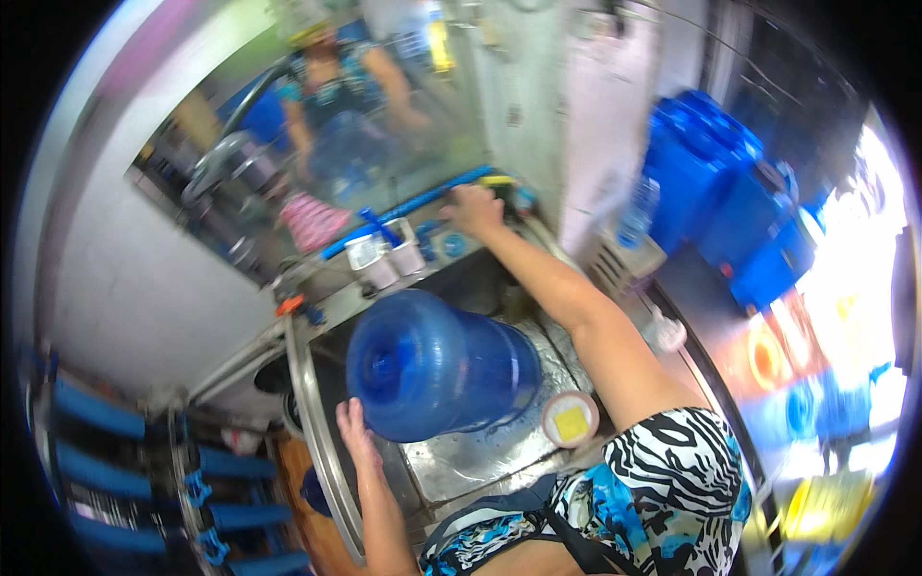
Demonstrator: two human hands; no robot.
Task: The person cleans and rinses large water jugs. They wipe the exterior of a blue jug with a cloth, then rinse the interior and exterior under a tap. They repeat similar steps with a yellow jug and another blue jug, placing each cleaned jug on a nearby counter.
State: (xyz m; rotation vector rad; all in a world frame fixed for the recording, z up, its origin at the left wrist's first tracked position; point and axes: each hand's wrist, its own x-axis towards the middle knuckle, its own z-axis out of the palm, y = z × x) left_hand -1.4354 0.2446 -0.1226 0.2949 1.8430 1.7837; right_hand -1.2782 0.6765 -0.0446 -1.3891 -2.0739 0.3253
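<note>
A large blue translucent water jug [437, 365] lies on its side in a stainless steel sink [451, 470], its round base toward the left. My left hand [358, 437] is at the lower edge of that base, fingers stretched out, seemingly resting against it. My right hand [475, 209] reaches over the jug to the back ledge, beside a yellow-green item [497, 180] I cannot make out. Motion smears its fingers, and what they hold, if anything, is hidden. A white round tub [570, 420] with a yellow sponge [570, 422] stands at the sink's right side.
White holders [373, 261], one with a blue-handled brush [382, 227], stand along the ledge. A mirror [336, 125] rises behind. Blue racks [106, 461] are at the left. Blue containers [706, 178] and a clear bottle [638, 213] stand at the right.
</note>
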